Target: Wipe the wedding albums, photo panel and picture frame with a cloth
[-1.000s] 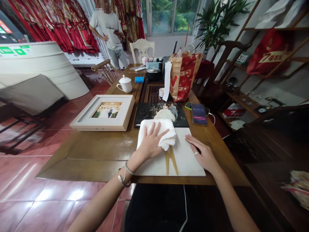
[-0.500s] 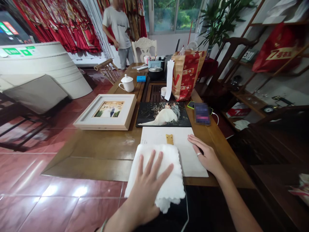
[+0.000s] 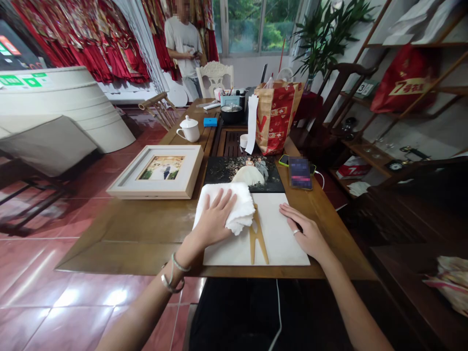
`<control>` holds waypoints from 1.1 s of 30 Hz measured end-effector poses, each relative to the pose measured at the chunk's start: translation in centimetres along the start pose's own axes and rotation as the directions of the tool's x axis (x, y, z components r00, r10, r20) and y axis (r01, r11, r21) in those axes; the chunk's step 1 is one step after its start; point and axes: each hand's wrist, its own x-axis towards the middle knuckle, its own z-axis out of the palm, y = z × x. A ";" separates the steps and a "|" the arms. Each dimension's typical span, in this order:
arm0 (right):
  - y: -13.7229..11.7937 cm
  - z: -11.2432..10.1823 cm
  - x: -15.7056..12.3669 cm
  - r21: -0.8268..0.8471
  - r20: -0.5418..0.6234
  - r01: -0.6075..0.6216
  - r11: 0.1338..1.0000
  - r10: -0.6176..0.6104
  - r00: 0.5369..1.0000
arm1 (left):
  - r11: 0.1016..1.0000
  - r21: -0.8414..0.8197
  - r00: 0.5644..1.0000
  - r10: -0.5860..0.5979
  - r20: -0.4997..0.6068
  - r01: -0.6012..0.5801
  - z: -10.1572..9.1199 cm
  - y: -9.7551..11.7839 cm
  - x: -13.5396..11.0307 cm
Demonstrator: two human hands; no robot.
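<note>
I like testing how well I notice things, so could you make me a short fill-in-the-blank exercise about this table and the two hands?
1. The left hand is spread over a white ____.
2. One finger of the right hand wears a ____.
3. The white mug is covered by a ____.
4. As the person sees it, the picture frame lies on the ____ side of the table.

Missing words: cloth; ring; lid; left.
</note>
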 end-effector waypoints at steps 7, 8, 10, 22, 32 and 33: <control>0.2 0.1 -0.1 0.001 -0.003 0.006 1.000 -0.006 1.000 | 1.000 -0.022 0.999 0.016 0.032 -0.016 0.1 1.7 -4.3; 0.2 0.1 -0.1 0.000 -0.003 0.008 1.000 -0.008 1.000 | 0.999 -0.025 0.999 0.024 0.038 -0.023 0.2 2.2 -5.3; 0.3 0.1 -0.1 -0.001 -0.006 0.010 1.000 -0.010 1.000 | 0.999 -0.031 0.998 0.038 0.047 -0.037 0.3 3.1 -7.3; 0.2 0.2 0.0 0.005 -0.008 0.010 1.000 -0.010 1.000 | 0.999 -0.001 0.999 -0.043 0.017 0.043 -0.3 1.3 -3.7; 0.1 0.2 -0.1 0.030 -0.014 0.014 0.999 -0.013 1.000 | 0.996 -0.019 0.995 -0.083 -0.054 0.083 0.2 0.2 -1.5; 0.2 0.2 -0.1 0.031 -0.016 0.011 0.999 -0.010 1.000 | 0.997 -0.021 0.996 -0.076 -0.043 0.075 0.2 0.4 -2.1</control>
